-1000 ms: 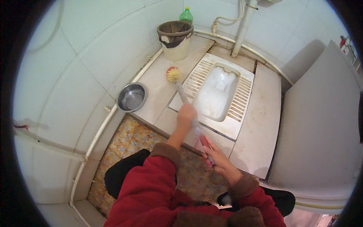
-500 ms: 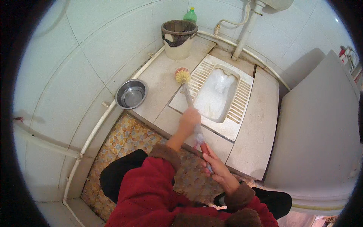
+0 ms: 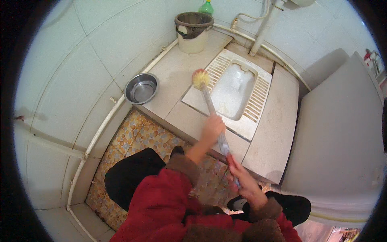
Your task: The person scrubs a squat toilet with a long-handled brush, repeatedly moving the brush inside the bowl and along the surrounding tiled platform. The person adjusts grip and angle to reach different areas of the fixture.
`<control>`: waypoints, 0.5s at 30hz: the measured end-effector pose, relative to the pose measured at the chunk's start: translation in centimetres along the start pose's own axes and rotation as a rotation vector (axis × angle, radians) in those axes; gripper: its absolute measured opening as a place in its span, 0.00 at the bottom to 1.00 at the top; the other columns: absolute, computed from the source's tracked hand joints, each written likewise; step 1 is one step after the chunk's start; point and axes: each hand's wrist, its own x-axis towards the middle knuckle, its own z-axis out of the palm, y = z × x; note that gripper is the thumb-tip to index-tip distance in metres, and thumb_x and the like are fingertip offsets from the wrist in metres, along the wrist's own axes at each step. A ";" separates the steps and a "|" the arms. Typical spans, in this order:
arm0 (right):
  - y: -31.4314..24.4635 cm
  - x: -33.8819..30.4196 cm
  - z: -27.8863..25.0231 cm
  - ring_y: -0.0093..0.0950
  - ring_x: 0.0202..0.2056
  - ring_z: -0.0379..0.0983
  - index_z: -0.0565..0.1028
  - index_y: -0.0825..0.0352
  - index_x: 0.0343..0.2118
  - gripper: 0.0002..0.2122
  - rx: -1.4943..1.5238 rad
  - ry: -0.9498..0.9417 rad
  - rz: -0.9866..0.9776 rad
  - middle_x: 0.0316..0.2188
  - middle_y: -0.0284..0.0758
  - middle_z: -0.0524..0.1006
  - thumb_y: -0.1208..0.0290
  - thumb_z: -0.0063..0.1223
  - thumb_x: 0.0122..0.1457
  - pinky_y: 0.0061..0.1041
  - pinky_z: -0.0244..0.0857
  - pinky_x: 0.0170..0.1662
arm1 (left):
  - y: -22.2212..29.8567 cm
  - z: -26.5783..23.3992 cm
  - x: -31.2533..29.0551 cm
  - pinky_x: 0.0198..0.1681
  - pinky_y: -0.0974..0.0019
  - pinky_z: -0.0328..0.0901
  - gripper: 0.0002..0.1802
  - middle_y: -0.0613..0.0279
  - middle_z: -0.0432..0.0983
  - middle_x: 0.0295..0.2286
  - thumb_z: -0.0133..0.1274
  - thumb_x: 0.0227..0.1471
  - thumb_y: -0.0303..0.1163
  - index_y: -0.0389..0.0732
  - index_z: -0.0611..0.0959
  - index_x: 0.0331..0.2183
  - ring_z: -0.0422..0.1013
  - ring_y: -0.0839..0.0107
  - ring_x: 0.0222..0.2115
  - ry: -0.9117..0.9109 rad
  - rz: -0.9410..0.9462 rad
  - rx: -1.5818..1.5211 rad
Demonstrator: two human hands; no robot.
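Both my hands grip a long-handled toilet brush (image 3: 211,103) with a round yellow and red bristle head. My left hand (image 3: 213,127) is wrapped round the middle of the pale shaft. Lower down, my right hand (image 3: 244,181) closes on the red grip near the handle's end. The bristle head is at the left ridged rim of the white squat toilet (image 3: 260,99); whether it touches the rim I cannot tell. White foam or suds lie in the toilet's basin.
A metal basin (image 3: 141,88) stands on the raised tiled step's left edge. Behind are a cream bucket (image 3: 193,42) lined with a black bag and a green bottle (image 3: 207,8). Pipes (image 3: 266,28) run along the walls. A grey panel (image 3: 338,133) stands at right.
The brush and both my hands have shifted slightly right, with the bristle head still by the toilet's left rim. The view has tilted a little, so the surroundings sit higher.
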 end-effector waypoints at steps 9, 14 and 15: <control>-2.9 2.0 0.6 0.17 0.17 0.57 0.53 0.43 0.70 0.29 0.136 -0.166 -0.031 0.26 0.24 0.68 0.57 0.49 0.68 0.19 0.52 0.17 | -4.0 0.6 3.4 0.42 0.50 0.66 0.09 0.55 0.71 0.26 0.60 0.40 0.29 0.43 0.74 0.22 0.71 0.50 0.35 -0.194 -0.015 0.018; 0.8 -2.6 0.7 0.18 0.16 0.57 0.52 0.41 0.70 0.29 0.049 -0.034 0.164 0.25 0.25 0.66 0.55 0.48 0.69 0.20 0.50 0.16 | 1.5 -1.6 0.1 0.37 0.48 0.66 0.12 0.56 0.70 0.24 0.63 0.39 0.28 0.43 0.73 0.22 0.70 0.50 0.31 0.019 0.066 -0.003; 0.5 -2.1 0.8 0.18 0.16 0.56 0.53 0.41 0.70 0.29 0.099 -0.092 0.091 0.25 0.25 0.66 0.56 0.48 0.68 0.20 0.50 0.16 | 1.2 -1.8 0.7 0.38 0.48 0.66 0.12 0.56 0.70 0.24 0.63 0.39 0.28 0.43 0.73 0.22 0.70 0.50 0.31 -0.046 -0.004 -0.012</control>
